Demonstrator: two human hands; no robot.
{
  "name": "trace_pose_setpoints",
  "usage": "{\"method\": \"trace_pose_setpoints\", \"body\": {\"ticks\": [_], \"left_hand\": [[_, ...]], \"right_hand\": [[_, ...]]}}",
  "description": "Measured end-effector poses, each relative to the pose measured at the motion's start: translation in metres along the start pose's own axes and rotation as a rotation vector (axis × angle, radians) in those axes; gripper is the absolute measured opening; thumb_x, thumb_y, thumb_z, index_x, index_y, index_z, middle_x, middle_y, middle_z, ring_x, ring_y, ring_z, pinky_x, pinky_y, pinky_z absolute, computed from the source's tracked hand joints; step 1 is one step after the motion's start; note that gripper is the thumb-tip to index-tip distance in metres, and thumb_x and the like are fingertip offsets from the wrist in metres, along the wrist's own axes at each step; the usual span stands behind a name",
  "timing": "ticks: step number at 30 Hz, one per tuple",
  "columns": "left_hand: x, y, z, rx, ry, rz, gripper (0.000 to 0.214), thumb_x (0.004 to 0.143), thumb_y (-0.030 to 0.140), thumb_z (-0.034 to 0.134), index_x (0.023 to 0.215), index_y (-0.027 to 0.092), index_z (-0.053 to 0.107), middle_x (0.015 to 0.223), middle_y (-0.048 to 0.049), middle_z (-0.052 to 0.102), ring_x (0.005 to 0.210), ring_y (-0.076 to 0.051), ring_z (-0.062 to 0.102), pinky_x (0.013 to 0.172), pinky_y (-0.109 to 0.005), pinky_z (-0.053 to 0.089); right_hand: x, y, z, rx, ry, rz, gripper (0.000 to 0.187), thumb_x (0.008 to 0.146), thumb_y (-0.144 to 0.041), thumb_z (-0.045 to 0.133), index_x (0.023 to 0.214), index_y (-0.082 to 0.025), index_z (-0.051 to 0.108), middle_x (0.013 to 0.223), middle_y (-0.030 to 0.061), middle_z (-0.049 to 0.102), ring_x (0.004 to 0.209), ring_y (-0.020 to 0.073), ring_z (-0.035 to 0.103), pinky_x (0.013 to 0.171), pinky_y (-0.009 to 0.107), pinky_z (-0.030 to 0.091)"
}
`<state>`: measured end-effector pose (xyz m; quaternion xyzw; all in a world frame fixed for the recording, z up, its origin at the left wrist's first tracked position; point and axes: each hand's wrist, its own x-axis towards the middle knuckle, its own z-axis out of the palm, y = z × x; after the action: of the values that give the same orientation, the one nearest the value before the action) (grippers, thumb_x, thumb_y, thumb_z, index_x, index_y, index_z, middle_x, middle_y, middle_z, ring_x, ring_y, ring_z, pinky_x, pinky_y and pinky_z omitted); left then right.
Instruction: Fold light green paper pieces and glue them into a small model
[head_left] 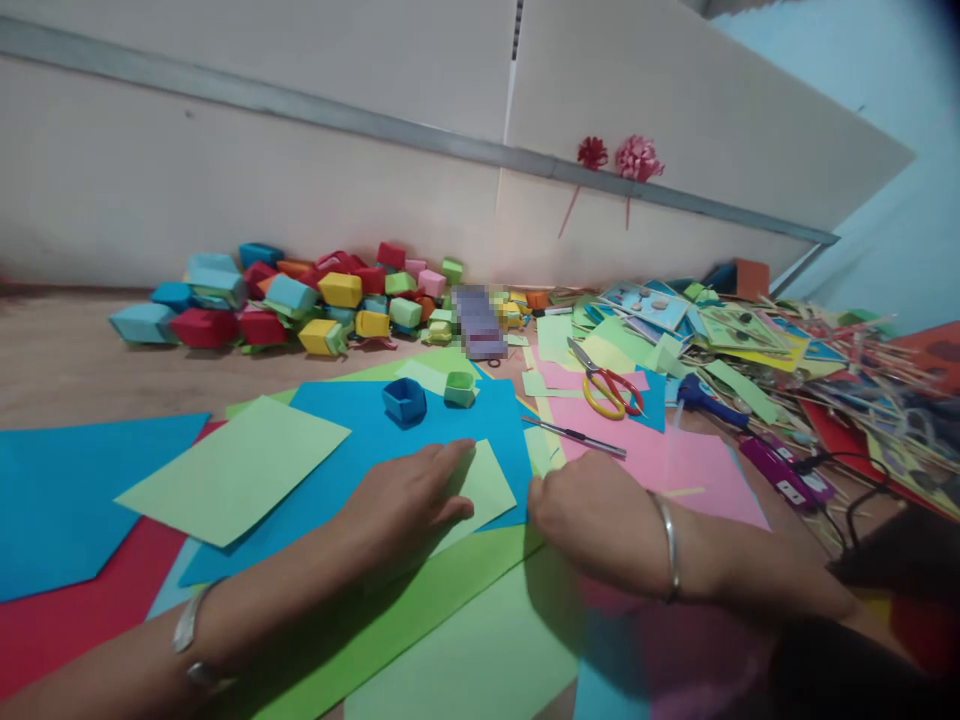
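Note:
My left hand [409,500] lies over a small light green paper sheet [491,485], fingers stretched out and thumb apart. My right hand [589,505] is closed, its fingers curled down at the edge of the blue paper [352,430]; whatever they may hold is hidden. Beyond my left hand stand a small blue paper box [404,400] and a smaller green paper box [459,388]. A thin dark pen-like tool [577,436] rests just past my right hand. Farther back lie scissors [607,385] with red and yellow handles.
Several coloured paper boxes [341,290] are heaped along the wall. At the right are a blue glue gun [709,403], a purple power strip [784,472] with cables, and piled paper scraps and sticks. A larger light green sheet [236,470] lies at the left. Paper flowers [639,158] hang on the wall.

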<state>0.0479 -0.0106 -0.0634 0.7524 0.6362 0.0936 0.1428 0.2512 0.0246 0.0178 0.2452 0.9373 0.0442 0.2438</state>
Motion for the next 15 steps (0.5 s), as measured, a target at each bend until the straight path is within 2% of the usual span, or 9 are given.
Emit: {"method": "trace_pose_setpoints", "body": {"ticks": [2,4,7,9,12,15], "left_hand": [[0.000,0.000,0.002,-0.022,0.054,0.018,0.049,0.087,0.033,0.058,0.135,0.024,0.056,0.117,-0.0127,0.073,0.092,-0.029,0.069,0.067,-0.032,0.049],[0.001,-0.002,0.002,-0.047,0.112,0.054,0.039,0.091,0.034,0.050,0.126,0.024,0.064,0.111,-0.0108,0.075,0.086,-0.026,0.070,0.063,-0.030,0.048],[0.004,-0.006,0.000,-0.056,0.193,0.079,0.043,0.092,0.024,0.035,0.117,0.021,0.070,0.096,-0.0079,0.076,0.079,-0.023,0.068,0.057,-0.026,0.043],[0.005,-0.008,-0.002,-0.061,0.207,0.050,0.049,0.088,0.017,0.031,0.117,0.019,0.070,0.089,-0.0066,0.074,0.076,-0.022,0.067,0.056,-0.026,0.041],[0.004,-0.007,-0.009,-0.051,0.171,-0.021,0.049,0.087,0.018,0.031,0.116,0.019,0.071,0.092,-0.0083,0.074,0.078,-0.024,0.067,0.056,-0.028,0.041],[0.003,-0.003,-0.016,0.026,0.179,-0.096,0.047,0.092,0.025,0.032,0.118,0.018,0.070,0.104,-0.0115,0.073,0.091,-0.029,0.066,0.063,-0.034,0.045]], "right_hand": [[-0.010,0.012,-0.008,-0.042,0.078,0.067,0.018,0.092,-0.007,0.052,0.095,-0.012,0.069,0.077,0.0121,0.071,0.070,0.0204,0.066,0.054,0.026,0.033],[-0.025,0.026,-0.010,-0.069,0.114,0.076,0.014,0.093,-0.010,0.053,0.098,-0.013,0.066,0.079,0.0097,0.069,0.070,0.0201,0.065,0.055,0.027,0.034],[-0.052,0.045,0.003,-0.062,0.162,0.034,0.009,0.092,-0.017,0.061,0.098,-0.016,0.066,0.088,0.0084,0.068,0.076,0.0204,0.064,0.060,0.028,0.038],[-0.067,0.050,0.023,-0.005,0.231,0.021,0.022,0.088,-0.023,0.069,0.109,-0.016,0.065,0.098,0.0102,0.068,0.083,0.0220,0.064,0.065,0.030,0.043],[-0.072,0.047,0.066,0.086,0.358,0.028,0.050,0.082,-0.020,0.074,0.128,-0.015,0.057,0.112,0.0134,0.068,0.096,0.0248,0.064,0.075,0.034,0.048],[-0.064,0.043,0.105,0.183,0.508,0.116,0.040,0.090,-0.011,0.060,0.129,-0.017,0.057,0.101,0.0093,0.071,0.095,0.0222,0.064,0.077,0.033,0.047]]}}
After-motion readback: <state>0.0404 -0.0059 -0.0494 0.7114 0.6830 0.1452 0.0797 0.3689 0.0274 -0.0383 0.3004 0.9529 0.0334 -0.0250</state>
